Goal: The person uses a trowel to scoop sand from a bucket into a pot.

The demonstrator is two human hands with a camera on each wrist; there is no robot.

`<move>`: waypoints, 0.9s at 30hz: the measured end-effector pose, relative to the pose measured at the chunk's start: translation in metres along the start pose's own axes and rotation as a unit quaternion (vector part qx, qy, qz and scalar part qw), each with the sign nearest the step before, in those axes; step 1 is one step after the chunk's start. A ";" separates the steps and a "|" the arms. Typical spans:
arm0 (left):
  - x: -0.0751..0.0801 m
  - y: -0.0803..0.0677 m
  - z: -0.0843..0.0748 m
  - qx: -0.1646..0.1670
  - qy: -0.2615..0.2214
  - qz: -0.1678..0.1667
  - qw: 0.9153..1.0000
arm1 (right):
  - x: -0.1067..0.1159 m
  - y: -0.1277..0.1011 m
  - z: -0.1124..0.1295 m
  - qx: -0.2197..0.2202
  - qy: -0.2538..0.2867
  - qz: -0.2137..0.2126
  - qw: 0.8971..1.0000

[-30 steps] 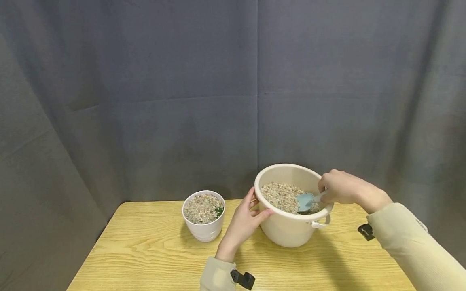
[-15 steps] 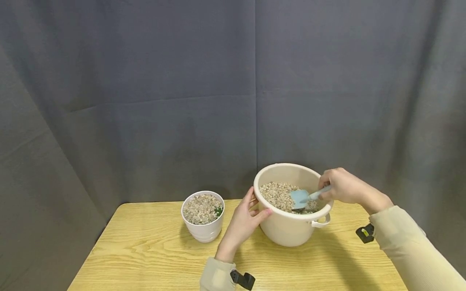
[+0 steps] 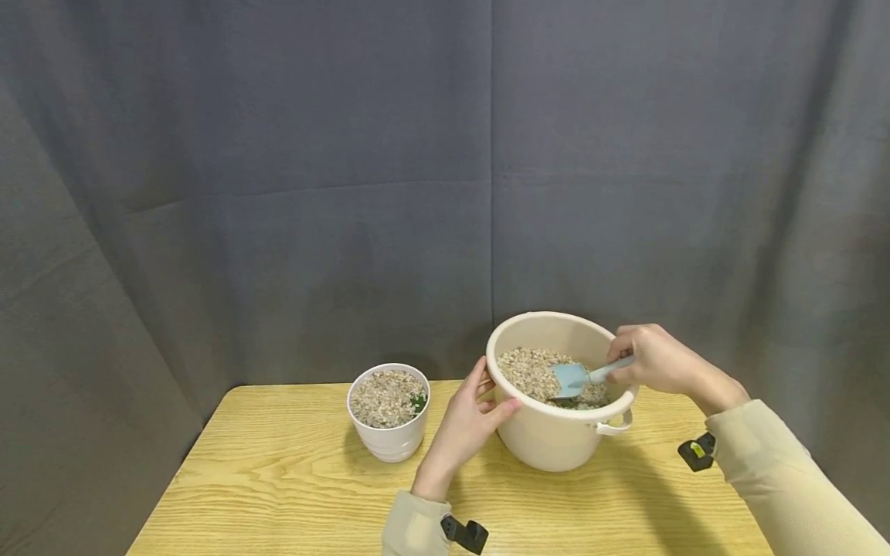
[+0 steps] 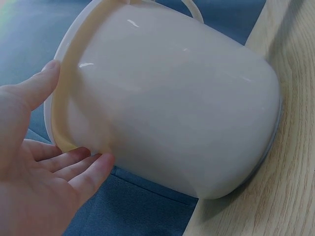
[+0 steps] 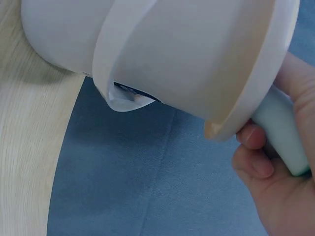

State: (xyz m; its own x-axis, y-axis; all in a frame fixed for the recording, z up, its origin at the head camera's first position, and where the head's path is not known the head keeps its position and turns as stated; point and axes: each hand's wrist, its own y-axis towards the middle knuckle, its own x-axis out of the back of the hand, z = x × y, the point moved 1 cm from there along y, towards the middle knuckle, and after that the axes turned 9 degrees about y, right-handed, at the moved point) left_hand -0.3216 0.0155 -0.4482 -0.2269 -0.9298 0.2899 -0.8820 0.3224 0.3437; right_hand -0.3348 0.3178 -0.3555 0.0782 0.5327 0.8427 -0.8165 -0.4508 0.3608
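Note:
A cream bucket (image 3: 549, 444) stands on the wooden table, holding tan, gravel-like grains (image 3: 528, 372) with some green showing at the near side. My right hand (image 3: 657, 359) grips the pale handle of a light blue hand trowel (image 3: 570, 380) over the bucket's right rim. The trowel's blade lies low among the grains. In the right wrist view, fingers wrap the handle (image 5: 278, 130) right by the rim. My left hand (image 3: 467, 423) rests against the bucket's left side; in the left wrist view its thumb (image 4: 42, 83) touches the rim and its extended fingers touch the outer wall.
A white plant pot (image 3: 392, 444), full of similar grains with a bit of green at its right edge, stands left of the bucket. The bucket's loop handle (image 3: 615, 427) hangs at its right front. A dark grey curtain (image 3: 348, 232) hangs behind the table (image 3: 278, 471).
The trowel blade has shifted left through the grains, its handle more exposed, and more green shows below the blade. My left hand and the bucket stay put.

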 end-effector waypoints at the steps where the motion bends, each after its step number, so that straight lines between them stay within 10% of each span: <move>1: 0.000 0.000 -0.001 0.000 0.000 0.000 1.000 | -0.001 -0.001 -0.001 -0.001 0.003 -0.007 1.000; 27: -0.001 -0.001 -0.006 0.014 0.019 -0.006 1.000 | -0.022 0.003 0.005 0.005 0.070 -0.054 0.996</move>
State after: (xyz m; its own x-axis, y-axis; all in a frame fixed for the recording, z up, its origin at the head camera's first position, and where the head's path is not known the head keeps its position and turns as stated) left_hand -0.3175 0.0171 -0.4434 -0.2008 -0.9259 0.3201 -0.8962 0.3055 0.3216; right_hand -0.3361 0.3007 -0.3707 0.0841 0.6730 0.7349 -0.8016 -0.3924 0.4511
